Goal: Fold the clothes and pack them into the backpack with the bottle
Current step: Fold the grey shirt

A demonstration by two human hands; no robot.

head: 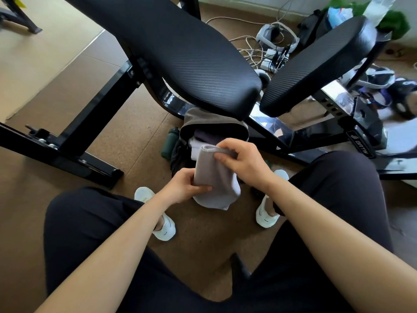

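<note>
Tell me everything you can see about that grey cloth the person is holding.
The grey garment looks like soft knit fabric, folded into a compact bundle with a stitched hem along its top edge. The left hand grips its lower side, the right hand pinches the hem. It hangs just above the open backpack.

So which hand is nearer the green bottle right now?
Left. The left hand grips the grey cloth just below-right of the green bottle; the right hand grips it farther right.

Head view: worn on the head — faces forward and down, close over the person's lap and hands.
Shared: single view only.
</note>
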